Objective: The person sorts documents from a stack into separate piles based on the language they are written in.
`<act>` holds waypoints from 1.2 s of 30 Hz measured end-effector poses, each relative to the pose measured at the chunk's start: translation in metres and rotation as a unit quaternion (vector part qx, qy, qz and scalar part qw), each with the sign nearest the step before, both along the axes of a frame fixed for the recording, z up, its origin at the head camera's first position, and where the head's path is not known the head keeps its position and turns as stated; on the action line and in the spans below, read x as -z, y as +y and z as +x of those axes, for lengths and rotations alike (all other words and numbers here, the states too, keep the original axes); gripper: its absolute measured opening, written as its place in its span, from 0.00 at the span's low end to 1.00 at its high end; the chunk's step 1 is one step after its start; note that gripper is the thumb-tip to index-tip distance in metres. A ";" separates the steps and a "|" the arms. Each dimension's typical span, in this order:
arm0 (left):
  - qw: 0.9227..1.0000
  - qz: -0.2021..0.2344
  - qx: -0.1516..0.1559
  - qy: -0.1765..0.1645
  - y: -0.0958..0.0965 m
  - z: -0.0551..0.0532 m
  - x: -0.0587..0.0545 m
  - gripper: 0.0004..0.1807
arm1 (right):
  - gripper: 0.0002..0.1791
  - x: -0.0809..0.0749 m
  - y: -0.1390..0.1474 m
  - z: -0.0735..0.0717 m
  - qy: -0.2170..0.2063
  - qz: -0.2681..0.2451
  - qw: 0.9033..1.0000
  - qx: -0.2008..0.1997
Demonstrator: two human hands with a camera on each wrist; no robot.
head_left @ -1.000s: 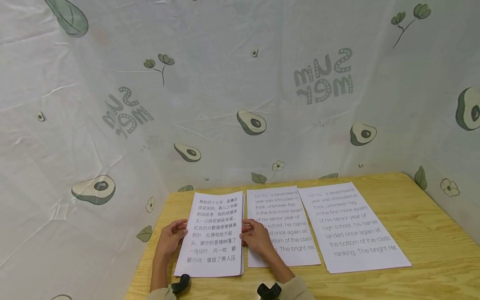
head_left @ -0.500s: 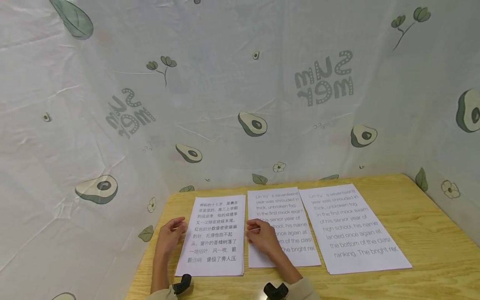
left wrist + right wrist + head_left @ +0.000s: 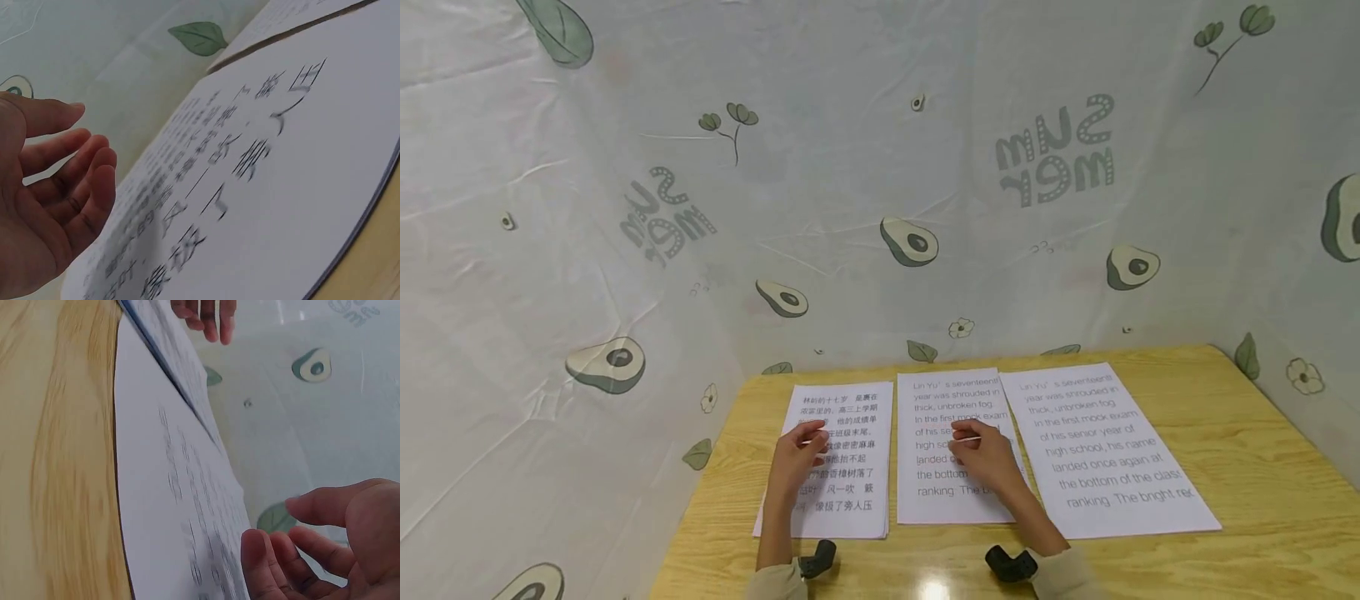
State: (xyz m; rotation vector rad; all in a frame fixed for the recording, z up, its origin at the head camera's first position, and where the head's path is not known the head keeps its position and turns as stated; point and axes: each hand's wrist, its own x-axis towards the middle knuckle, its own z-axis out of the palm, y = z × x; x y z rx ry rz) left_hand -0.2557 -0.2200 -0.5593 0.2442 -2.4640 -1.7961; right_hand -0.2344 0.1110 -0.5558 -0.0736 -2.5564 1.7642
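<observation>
At the left of the table lies a stack of sheets printed in Chinese [image 3: 850, 521]. My left hand [image 3: 799, 458] hovers over its left part, fingers loosely bent and nothing between them; the left wrist view shows the hand [image 3: 59, 200] apart from the paper. In the middle lies a sheet with large English print [image 3: 925, 507]. Above that sheet is my right hand [image 3: 985, 454], thumb and fingers relaxed and apart, holding nothing. The right wrist view also shows this hand [image 3: 325, 544] clear of the paper.
Another English-printed sheet [image 3: 1120, 517] lies slanted at the right, its upper left corner close to the middle one. All rest on a wood-grain table [image 3: 1247, 467]. A white curtain with avocado prints [image 3: 850, 167] hangs behind and along the left.
My right hand has let go of the Chinese stack's right edge and moved right over the middle sheet. My left hand has left the stack's left edge and come rightward above it.
</observation>
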 end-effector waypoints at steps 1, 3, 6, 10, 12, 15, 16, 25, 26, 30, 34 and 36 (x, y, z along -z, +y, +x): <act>1.000 0.003 0.007 0.004 0.007 -0.001 0.001 0.20 | 0.19 -0.001 0.007 0.000 0.001 0.007 1.000 0.002; 1.000 0.006 0.018 0.008 0.019 -0.003 0.002 0.21 | 0.20 -0.002 0.021 -0.001 0.001 0.020 1.000 0.007; 1.000 0.015 0.027 0.006 0.037 -0.006 0.003 0.21 | 0.22 -0.005 0.040 -0.002 0.004 0.037 0.999 0.009; 0.999 0.018 0.035 -0.003 0.058 -0.007 0.005 0.21 | 0.25 -0.010 0.064 0.000 0.010 0.067 0.998 0.008; 0.999 0.014 0.039 -0.005 0.066 -0.008 0.006 0.20 | 0.25 -0.011 0.075 0.002 0.014 0.085 0.996 0.004; 0.999 0.018 0.049 0.000 0.078 -0.010 0.007 0.20 | 0.26 -0.011 0.087 0.003 0.015 0.097 0.995 0.003; 0.998 0.019 0.053 0.003 0.082 -0.011 0.007 0.20 | 0.26 -0.010 0.090 0.004 0.012 0.099 0.995 0.005; 0.997 -0.038 0.070 0.003 0.103 -0.009 0.013 0.21 | 0.26 -0.006 0.095 0.005 -0.005 0.119 0.993 0.017; 0.997 -0.045 0.068 0.000 0.104 -0.009 0.015 0.21 | 0.25 -0.006 0.095 0.006 -0.008 0.127 0.992 0.015; 0.996 -0.071 0.059 0.001 0.110 -0.010 0.018 0.22 | 0.24 -0.002 0.096 0.009 -0.014 0.147 0.989 0.015; 0.994 -0.100 0.049 -0.006 0.115 -0.010 0.019 0.22 | 0.23 0.000 0.096 0.010 -0.011 0.162 0.987 0.024; 0.992 -0.113 0.046 -0.008 0.117 -0.010 0.020 0.22 | 0.22 0.001 0.094 0.010 -0.008 0.169 0.985 0.024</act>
